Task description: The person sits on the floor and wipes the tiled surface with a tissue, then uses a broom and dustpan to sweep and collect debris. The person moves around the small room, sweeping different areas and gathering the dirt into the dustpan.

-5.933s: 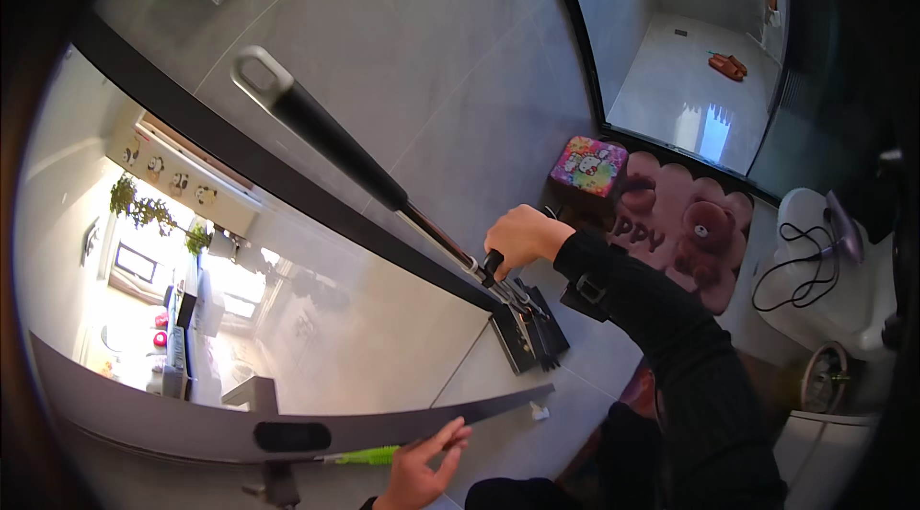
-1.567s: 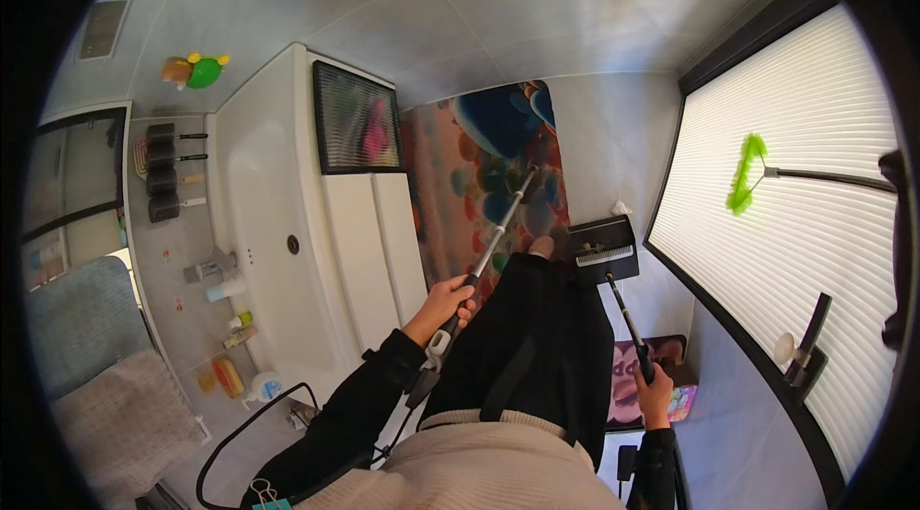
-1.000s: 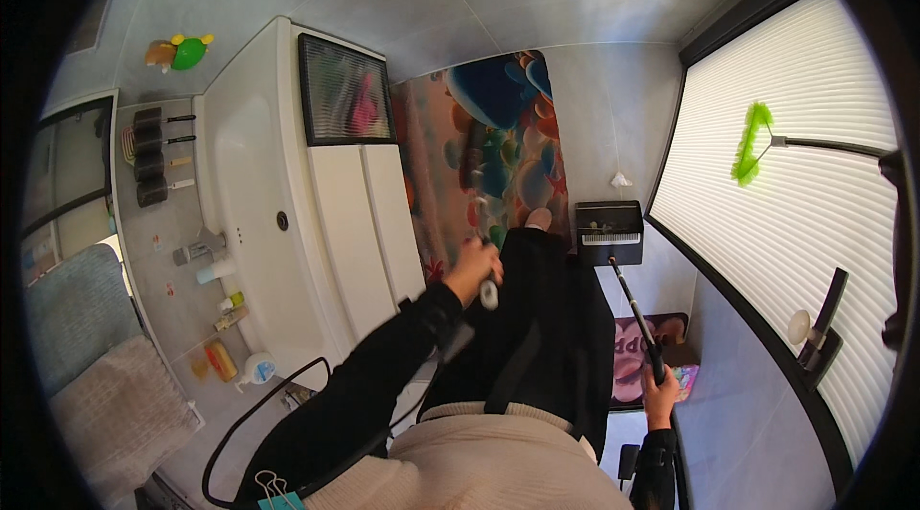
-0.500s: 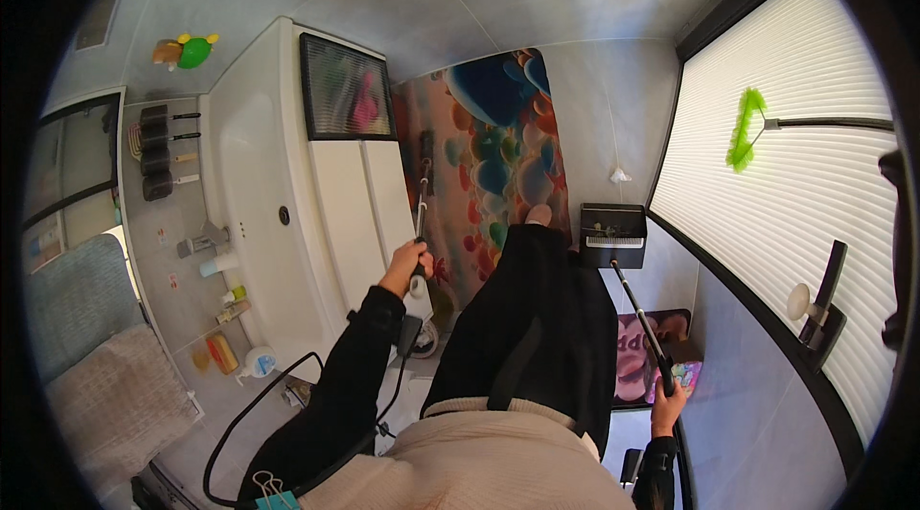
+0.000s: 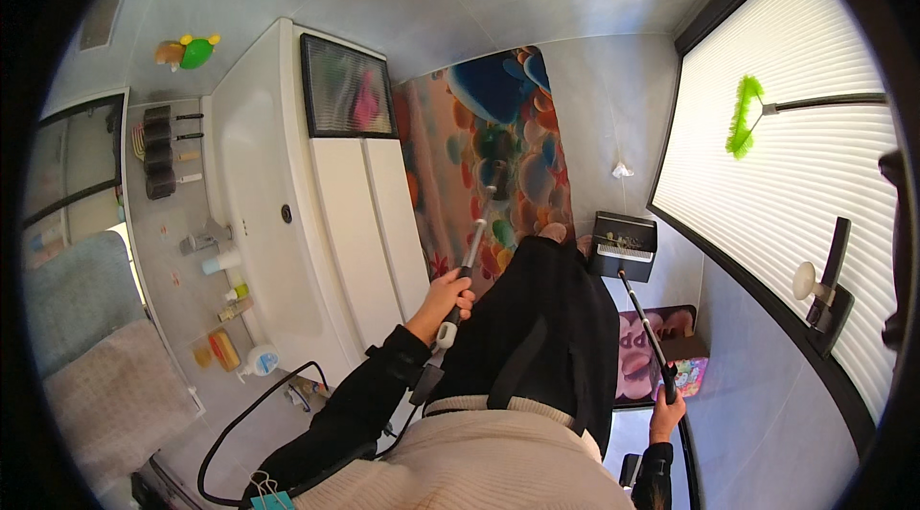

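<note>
My left hand [image 5: 448,301] is wrapped round the grip of a long-handled broom [image 5: 478,236]. Its small dark head rests on the balloon-patterned mat [image 5: 522,136], blending into the print. Down at the right, my right hand [image 5: 666,414] is closed round the upper end of a dustpan's thin pole. The black dustpan [image 5: 613,267] stands on the floor right of my feet, with a pale toothed strip across it. Some light debris shows inside, too small to make out. Broom and dustpan are apart, with my feet between their ends.
A white cabinet [image 5: 359,232] under a washbasin [image 5: 251,194] lines the left side. Further right lies a pink-and-dark mat [image 5: 637,347] with a colourful box [image 5: 688,371]. A green fluffy duster [image 5: 745,117] hangs by a ribbed white panel [image 5: 781,184].
My left hand has moved right, bringing the broom head from beside the cabinet toward the middle of the balloon mat. The right hand still grips the dustpan pole; the pan appears slightly shifted.
</note>
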Demonstrator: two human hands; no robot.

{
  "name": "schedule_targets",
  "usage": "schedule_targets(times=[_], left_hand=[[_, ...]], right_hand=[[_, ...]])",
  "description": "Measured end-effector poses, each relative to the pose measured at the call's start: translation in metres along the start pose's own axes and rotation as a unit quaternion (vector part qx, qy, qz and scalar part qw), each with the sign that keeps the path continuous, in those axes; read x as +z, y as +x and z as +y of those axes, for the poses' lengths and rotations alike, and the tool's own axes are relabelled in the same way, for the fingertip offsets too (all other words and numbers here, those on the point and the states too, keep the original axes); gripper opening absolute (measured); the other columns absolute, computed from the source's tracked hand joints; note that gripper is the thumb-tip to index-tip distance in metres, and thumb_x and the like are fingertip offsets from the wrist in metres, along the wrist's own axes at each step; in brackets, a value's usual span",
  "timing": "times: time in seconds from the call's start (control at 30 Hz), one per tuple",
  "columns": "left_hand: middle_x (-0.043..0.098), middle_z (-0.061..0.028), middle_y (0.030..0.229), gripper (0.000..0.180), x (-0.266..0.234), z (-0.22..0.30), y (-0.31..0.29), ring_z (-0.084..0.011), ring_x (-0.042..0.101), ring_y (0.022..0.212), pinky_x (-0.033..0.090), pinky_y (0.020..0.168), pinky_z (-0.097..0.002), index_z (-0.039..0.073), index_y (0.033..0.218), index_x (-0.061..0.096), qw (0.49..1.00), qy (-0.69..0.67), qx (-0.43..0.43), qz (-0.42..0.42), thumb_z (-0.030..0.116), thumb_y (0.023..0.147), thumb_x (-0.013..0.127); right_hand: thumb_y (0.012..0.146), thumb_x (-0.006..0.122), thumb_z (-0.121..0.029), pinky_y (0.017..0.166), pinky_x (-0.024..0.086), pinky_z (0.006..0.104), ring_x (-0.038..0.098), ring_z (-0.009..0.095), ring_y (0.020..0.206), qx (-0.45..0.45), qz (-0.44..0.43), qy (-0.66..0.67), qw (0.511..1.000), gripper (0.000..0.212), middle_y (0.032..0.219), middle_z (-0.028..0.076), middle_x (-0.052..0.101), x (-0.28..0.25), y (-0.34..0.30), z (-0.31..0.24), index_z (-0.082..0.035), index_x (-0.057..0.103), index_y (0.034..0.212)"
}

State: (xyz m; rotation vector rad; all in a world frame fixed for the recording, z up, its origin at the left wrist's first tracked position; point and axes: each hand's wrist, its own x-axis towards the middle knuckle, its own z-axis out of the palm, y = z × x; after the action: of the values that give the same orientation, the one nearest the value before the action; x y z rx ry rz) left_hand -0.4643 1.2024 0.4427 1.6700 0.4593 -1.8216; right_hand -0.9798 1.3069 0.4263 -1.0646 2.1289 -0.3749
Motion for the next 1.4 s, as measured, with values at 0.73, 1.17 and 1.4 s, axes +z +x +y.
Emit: schedule_targets(times=[0.73,1.17,1.4], left_hand=[[0.046,-0.0022,0.065,0.031,0.066,0.014,0.004,-0.0077,0.039,0.043,0.038,0.039,-0.026,0.016,0.125,0.049,0.985,0.168,0.01,-0.028,0.011,0.094,0.049],[0.046,-0.0053,0.057,0.012,0.109,0.105,0.165,-0.0162,0.048,0.042,0.04,0.038,-0.0337,0.0,0.103,0.046,0.899,0.384,0.21,-0.016,0.004,0.091,0.048],[0.043,-0.001,0.059,0.015,0.082,0.039,0.053,-0.012,0.044,0.041,0.038,0.037,-0.03,0.003,0.105,0.05,0.871,0.472,0.13,-0.045,0.005,0.091,0.048]], right_hand=[[0.078,0.063,-0.018,0.052,0.039,0.0409,0.043,0.022,0.048,0.077,-0.019,-0.062,0.995,0.027,0.053,0.019,0.049,0.03,0.029,0.043,0.006,0.057,0.069],[0.075,0.067,-0.028,0.058,0.045,0.046,0.059,0.042,0.064,0.083,-0.05,-0.179,0.979,0.027,0.065,0.022,0.06,0.016,0.011,0.023,-0.001,0.064,0.075],[0.074,0.066,-0.027,0.06,0.047,0.048,0.06,0.041,0.066,0.014,-0.051,-0.223,0.973,0.023,0.068,0.022,0.061,0.011,0.029,0.018,-0.003,0.066,0.073]])
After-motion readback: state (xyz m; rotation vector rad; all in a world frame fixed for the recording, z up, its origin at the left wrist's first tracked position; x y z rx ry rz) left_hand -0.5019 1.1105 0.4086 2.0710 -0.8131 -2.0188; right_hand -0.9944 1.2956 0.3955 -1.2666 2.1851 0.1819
